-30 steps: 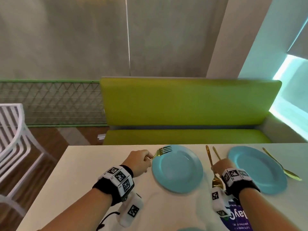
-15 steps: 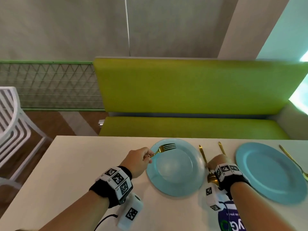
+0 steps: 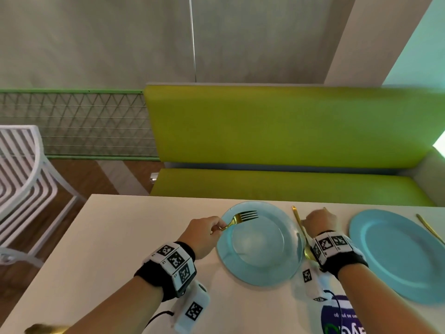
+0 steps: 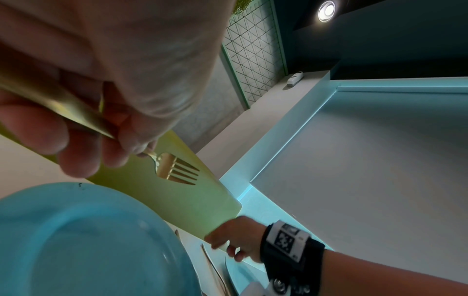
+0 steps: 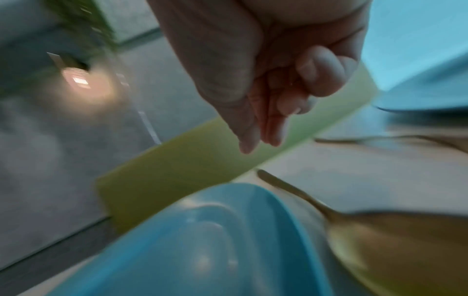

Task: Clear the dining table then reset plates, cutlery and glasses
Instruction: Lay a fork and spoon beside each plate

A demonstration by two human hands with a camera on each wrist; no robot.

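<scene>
My left hand [image 3: 218,229] pinches the handle of a gold fork [image 3: 243,216], and its tines hang over the far-left rim of a blue plate [image 3: 260,268]. In the left wrist view the fork [image 4: 174,170] juts out past my curled fingers [image 4: 76,156], above the plate [image 4: 88,240]. My right hand [image 3: 317,221] hovers between the two plates, over a gold spoon [image 3: 298,220] lying on the table. In the right wrist view its fingers [image 5: 260,136] hang loosely and hold nothing, with the spoon [image 5: 380,240] below. A second blue plate [image 3: 397,254] sits to the right.
A gold utensil [image 3: 431,230] lies right of the second plate, and another gold tip [image 3: 323,208] shows just beyond my right hand. A green bench [image 3: 289,131] runs along the table's far edge. A white chair [image 3: 21,177] stands at the left. A purple printed card [image 3: 342,317] lies near me.
My left hand has carried the fork from the plate's far edge to over its rim. My right hand has slid a little farther along the spoon's handle. My head has turned left.
</scene>
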